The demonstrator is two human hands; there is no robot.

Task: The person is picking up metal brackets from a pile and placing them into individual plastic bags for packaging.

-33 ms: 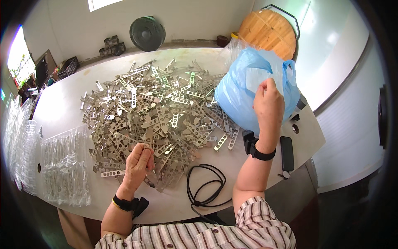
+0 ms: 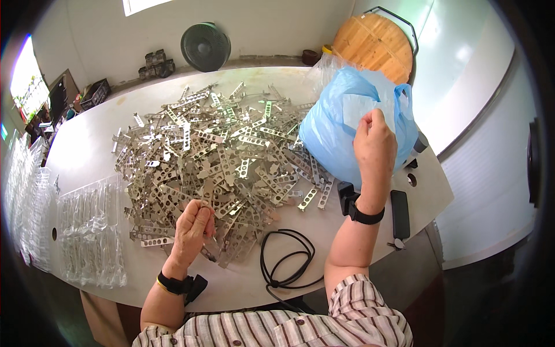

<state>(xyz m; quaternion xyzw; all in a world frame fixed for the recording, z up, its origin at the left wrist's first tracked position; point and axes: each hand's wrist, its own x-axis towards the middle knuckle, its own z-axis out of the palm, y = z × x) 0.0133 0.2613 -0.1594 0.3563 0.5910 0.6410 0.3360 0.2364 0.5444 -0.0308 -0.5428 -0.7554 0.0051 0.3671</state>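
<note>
From my remote post, I view two bare hands well apart over a cluttered desk. The left hand, at the near edge of the pile, has thumb and fingers pinched together, apparently on a metal strip that stands out beyond the fingertips. The right hand, raised in front of a bulging blue plastic bag, is pinched on what looks to me like a translucent plastic sheet; I cannot tell whether it is part of the bag. Black straps circle both wrists.

Ahead of the left hand and between it and the bag, a broad heap of perforated metal strips sprawls across the middle of the desk, a few lying loose at its right edge. I see a coiled black cable between the forearms, and a dark, flat, oblong device to the right of the right forearm.

At the far left lie plastic-wrapped bundles, beside stacked clear plastic packaging. Beyond the desk, a dark fan stands by the wall, and a round wooden board leans upright behind the bag.
</note>
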